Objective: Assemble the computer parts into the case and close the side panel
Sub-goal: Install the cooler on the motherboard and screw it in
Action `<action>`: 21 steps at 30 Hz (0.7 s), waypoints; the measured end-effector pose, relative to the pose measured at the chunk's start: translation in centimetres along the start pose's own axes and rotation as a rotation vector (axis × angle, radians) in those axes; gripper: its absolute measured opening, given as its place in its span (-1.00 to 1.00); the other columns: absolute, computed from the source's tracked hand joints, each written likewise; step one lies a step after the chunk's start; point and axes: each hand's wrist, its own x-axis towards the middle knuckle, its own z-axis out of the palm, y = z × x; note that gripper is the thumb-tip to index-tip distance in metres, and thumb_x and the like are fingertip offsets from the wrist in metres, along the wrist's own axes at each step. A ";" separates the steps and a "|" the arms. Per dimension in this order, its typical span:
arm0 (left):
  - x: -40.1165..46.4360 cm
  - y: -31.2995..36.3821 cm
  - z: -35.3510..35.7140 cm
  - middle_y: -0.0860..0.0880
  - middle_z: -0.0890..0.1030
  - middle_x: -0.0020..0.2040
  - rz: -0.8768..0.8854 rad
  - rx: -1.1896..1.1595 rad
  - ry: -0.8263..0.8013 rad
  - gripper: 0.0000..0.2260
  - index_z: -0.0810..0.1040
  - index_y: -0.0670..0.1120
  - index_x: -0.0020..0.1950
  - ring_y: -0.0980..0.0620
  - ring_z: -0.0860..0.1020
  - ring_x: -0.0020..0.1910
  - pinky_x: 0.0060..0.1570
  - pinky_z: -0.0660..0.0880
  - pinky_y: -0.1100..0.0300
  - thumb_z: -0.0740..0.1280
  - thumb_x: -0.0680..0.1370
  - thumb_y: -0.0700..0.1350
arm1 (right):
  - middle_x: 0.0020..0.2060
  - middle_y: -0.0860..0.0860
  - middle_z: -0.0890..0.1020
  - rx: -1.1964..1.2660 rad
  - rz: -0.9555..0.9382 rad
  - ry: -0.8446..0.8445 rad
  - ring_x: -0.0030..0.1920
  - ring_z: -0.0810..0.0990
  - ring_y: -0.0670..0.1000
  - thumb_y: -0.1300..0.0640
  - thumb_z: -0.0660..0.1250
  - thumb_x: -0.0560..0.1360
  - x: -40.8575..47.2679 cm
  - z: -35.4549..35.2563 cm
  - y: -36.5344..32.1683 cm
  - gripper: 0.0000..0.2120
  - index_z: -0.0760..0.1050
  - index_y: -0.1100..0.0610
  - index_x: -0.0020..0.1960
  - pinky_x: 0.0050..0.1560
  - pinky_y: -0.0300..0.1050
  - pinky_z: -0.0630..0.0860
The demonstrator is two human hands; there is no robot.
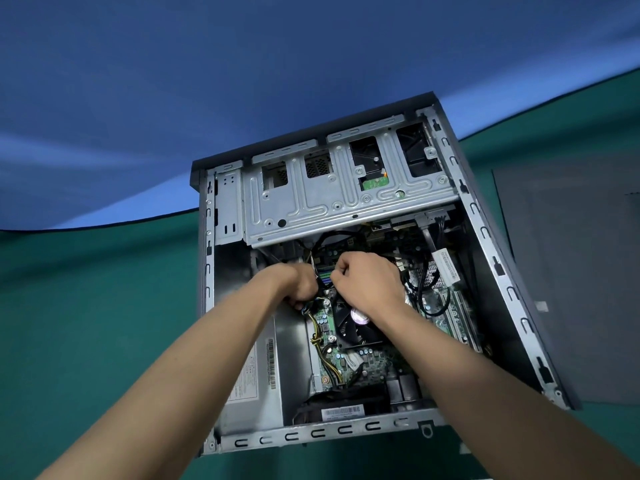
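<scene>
Case (512, 271) lay open-side up on the green table (86, 306), side panel (568, 271) flat just to its right. Both hands were inside, above the CPU fan (349, 327). Left hand (303, 284) curled tight around black cables (320, 299). Right hand (367, 278) fingers curled; couldn't tell what they held.

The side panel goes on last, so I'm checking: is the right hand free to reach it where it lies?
Probably yes. The side panel lies flat right of the case, nothing on it, but the right hand is busy among cables inside.
</scene>
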 end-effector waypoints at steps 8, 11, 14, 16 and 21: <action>-3.8 0.3 -0.4 -0.15 0.61 -0.04 0.066 -0.060 0.262 -0.80 0.57 -0.23 0.01 -0.12 0.56 -0.11 -0.16 0.42 0.16 0.18 0.54 -0.20 | -0.24 -0.08 0.63 0.127 0.057 0.072 -0.22 0.56 -0.01 0.10 0.25 0.50 -1.8 -0.9 -0.1 -0.88 0.56 -0.01 -0.06 -0.25 -0.16 0.45; -5.8 1.1 1.0 -0.11 0.61 0.04 0.086 0.013 0.443 -0.84 0.52 -0.12 -0.01 -0.12 0.58 0.02 -0.10 0.42 0.12 0.19 0.56 -0.08 | -0.29 -0.09 0.61 0.128 0.071 0.100 -0.31 0.51 -0.04 0.11 0.26 0.49 -2.8 -1.3 -0.2 -0.88 0.56 -0.01 -0.07 -0.35 -0.20 0.33; -6.4 2.2 3.2 -0.13 0.60 0.08 0.103 -0.015 0.649 -0.79 0.55 -0.14 0.04 -0.15 0.56 0.07 -0.04 0.45 0.08 0.19 0.57 -0.08 | -0.29 -0.09 0.60 0.145 0.092 0.105 -0.33 0.48 -0.08 0.08 0.26 0.48 -4.6 -1.9 0.1 -0.88 0.57 -0.02 -0.04 -0.36 -0.20 0.31; -6.4 3.1 4.4 -0.14 0.56 0.11 0.129 -0.123 0.737 -0.73 0.56 -0.12 0.09 -0.14 0.52 0.13 0.02 0.45 0.05 0.17 0.59 0.01 | -0.19 -0.10 0.63 0.158 0.109 0.123 -0.25 0.48 -0.08 0.07 0.28 0.47 -5.7 -2.4 0.6 -0.86 0.58 -0.04 -0.02 -0.27 -0.21 0.32; -6.2 4.3 7.0 -0.08 0.43 0.16 0.103 -0.353 0.778 -0.67 0.52 -0.01 0.16 -0.09 0.47 0.17 0.05 0.44 0.04 0.24 0.54 0.17 | -0.08 -0.12 0.65 0.289 0.152 0.100 -0.11 0.60 -0.06 0.14 0.28 0.47 -8.0 -3.9 1.6 -0.81 0.61 -0.03 0.02 -0.06 -0.18 0.51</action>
